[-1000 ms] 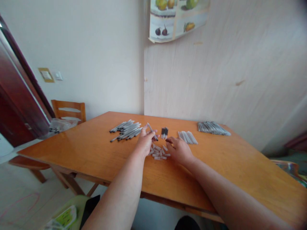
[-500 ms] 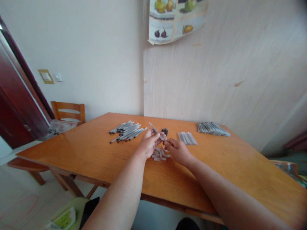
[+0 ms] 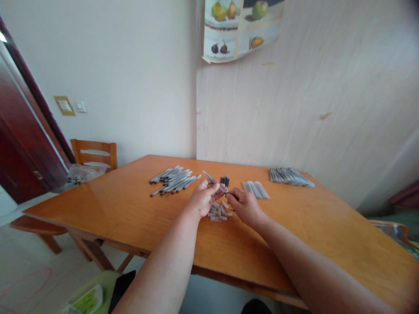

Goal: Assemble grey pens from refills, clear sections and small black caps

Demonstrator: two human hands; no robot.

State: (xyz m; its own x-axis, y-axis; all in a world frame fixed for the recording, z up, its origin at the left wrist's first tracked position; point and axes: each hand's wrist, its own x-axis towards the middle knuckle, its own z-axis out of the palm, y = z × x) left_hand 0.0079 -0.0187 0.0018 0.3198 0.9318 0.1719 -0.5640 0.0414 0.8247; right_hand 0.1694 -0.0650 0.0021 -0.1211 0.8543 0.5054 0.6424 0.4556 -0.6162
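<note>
A slim grey pen (image 3: pixel 208 176) slants up to the left between the fingers of my left hand (image 3: pixel 203 198). At the pen's lower right end, the fingertips of my right hand (image 3: pixel 245 206) pinch its dark end; the fingers partly hide the piece there. Below both hands lies a loose heap of short, frosted tube pieces (image 3: pixel 218 217). Just behind my fingers stands a small cluster of black pieces (image 3: pixel 225 180). To its right, several longer translucent tubes (image 3: pixel 256 190) lie side by side.
On the wooden table (image 3: pixel 131 205), grey pens with dark ends (image 3: pixel 176 179) are piled at the left, and a row of thin grey sticks (image 3: pixel 290 177) lies at the far right. A chair (image 3: pixel 94 150) with a plastic bag (image 3: pixel 85 171) stands beyond the left edge.
The pen in my left hand has tipped to a slightly flatter slant. My right hand has shifted a little right and stays at the pen's end. The view has moved slightly.
</note>
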